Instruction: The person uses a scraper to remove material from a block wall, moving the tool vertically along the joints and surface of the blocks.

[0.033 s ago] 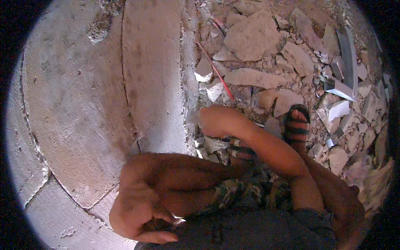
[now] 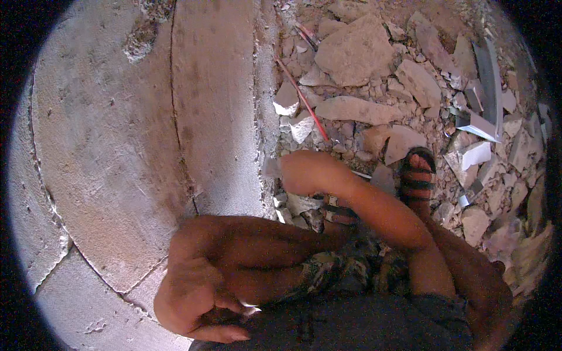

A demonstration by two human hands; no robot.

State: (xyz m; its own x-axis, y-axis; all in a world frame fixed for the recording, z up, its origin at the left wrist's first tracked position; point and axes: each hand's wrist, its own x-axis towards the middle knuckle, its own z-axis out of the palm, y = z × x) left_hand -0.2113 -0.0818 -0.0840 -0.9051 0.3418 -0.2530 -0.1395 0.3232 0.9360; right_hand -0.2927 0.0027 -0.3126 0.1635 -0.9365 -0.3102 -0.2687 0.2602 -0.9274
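My right hand (image 2: 310, 174) reaches across from the right, closed with its back toward me. From its left side sticks out a flat grey blade-like piece (image 2: 271, 167). Its tip lies against the edge where the pale slab surface (image 2: 222, 117) meets the rubble; its handle, if any, is hidden in my fist. My left hand (image 2: 202, 295) rests by my bent left knee (image 2: 205, 234), with thumb and finger apart and nothing seen between them.
Broken stone slabs (image 2: 357, 50) and loose rubble cover the ground on the right. A thin red rod (image 2: 303, 99) lies beyond my right hand. A bent grey metal strip (image 2: 489, 88) lies at far right. My sandalled foot (image 2: 417, 175) stands among the debris.
My right hand has shifted down very slightly. The rest looks the same.
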